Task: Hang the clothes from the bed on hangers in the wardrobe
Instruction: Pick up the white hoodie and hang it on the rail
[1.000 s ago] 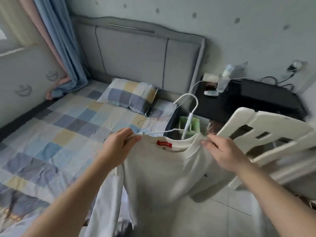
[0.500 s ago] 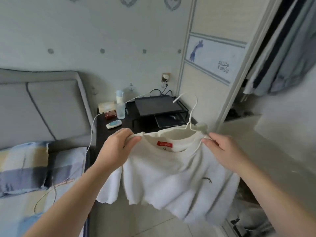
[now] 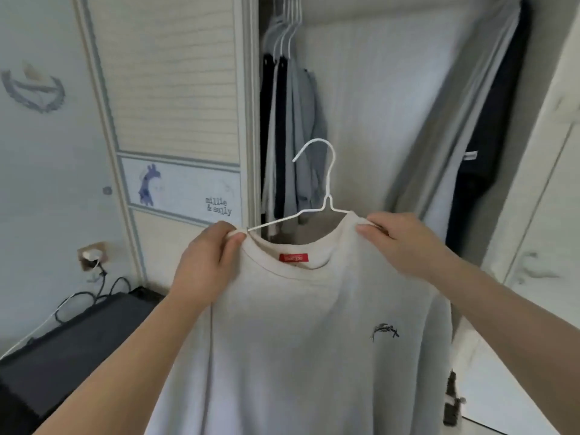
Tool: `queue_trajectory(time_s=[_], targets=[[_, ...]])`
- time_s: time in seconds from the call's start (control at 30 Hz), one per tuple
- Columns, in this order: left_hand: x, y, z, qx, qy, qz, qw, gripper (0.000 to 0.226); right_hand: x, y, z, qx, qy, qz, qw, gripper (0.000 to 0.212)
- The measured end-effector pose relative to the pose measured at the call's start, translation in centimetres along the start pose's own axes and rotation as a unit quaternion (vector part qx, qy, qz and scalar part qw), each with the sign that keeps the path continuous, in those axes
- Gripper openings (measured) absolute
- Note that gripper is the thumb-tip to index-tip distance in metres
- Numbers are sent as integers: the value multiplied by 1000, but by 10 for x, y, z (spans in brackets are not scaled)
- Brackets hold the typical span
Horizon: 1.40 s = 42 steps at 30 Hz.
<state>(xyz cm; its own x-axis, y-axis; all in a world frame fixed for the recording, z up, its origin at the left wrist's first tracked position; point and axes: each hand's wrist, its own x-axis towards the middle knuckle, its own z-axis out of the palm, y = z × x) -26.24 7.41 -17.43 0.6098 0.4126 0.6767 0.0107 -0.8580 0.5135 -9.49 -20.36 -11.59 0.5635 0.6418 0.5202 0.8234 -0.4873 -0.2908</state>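
Observation:
A cream T-shirt (image 3: 301, 334) with a red neck label hangs on a white wire hanger (image 3: 326, 183), whose hook points up and left. My left hand (image 3: 207, 262) pinches the shirt's left shoulder together with the hanger wire. My right hand (image 3: 405, 243) grips the right shoulder. I hold the shirt up in front of the open wardrobe (image 3: 361, 98), below the level of the hung clothes. The wardrobe rail is out of view above.
Grey and dark garments (image 3: 292, 127) hang on white hangers at the wardrobe's left side, and a dark garment (image 3: 489, 136) hangs at the right. A sliding door (image 3: 175, 89) with a giraffe picture stands to the left. A dark side table (image 3: 72, 346) with cables sits lower left.
My view has swung right from the bed, past the side table, to the open wardrobe. Both hands have kept hold of the shirt and hanger and raised them.

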Motion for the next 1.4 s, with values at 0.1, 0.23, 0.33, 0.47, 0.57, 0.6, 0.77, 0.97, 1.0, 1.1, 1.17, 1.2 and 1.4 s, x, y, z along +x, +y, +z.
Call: queue_trajectory(time_s=[0.1, 0.23, 0.33, 0.47, 0.57, 0.6, 0.77, 0.97, 1.0, 1.1, 1.17, 1.2, 1.4], targets=[[70, 24, 29, -32, -2, 81, 996, 19, 27, 20, -40, -26, 48, 30, 998, 44], [151, 69, 57, -57, -10, 171, 984, 17, 59, 48, -91, -48, 118, 32, 991, 45], [204, 101, 80, -50, -14, 225, 973, 19, 83, 67, -125, -69, 148, 40, 986, 46], [266, 140, 105, -49, 8, 286, 957, 20, 120, 86, -161, -81, 199, 42, 976, 47], [306, 160, 121, -37, 29, 319, 946, 19, 145, 98, -178, -101, 221, 43, 969, 47], [318, 164, 127, -33, 32, 327, 944, 20, 153, 101, -182, -109, 220, 45, 968, 47], [365, 184, 157, -60, 45, 361, 929, 20, 189, 103, -199, -164, 215, 51, 961, 46], [421, 195, 191, -97, 73, 401, 908, 35, 232, 104, -209, -233, 200, 55, 950, 46], [434, 192, 195, -97, 83, 410, 903, 39, 240, 105, -210, -238, 199, 61, 949, 46], [478, 184, 210, -116, 105, 427, 891, 41, 265, 108, -210, -268, 210, 79, 937, 45], [511, 181, 220, -144, 108, 428, 886, 37, 283, 109, -213, -298, 226, 90, 923, 44], [529, 179, 225, -161, 108, 421, 886, 34, 290, 111, -216, -312, 234, 101, 915, 43], [615, 162, 254, -251, 105, 354, 895, 24, 316, 115, -233, -345, 272, 167, 883, 42]])
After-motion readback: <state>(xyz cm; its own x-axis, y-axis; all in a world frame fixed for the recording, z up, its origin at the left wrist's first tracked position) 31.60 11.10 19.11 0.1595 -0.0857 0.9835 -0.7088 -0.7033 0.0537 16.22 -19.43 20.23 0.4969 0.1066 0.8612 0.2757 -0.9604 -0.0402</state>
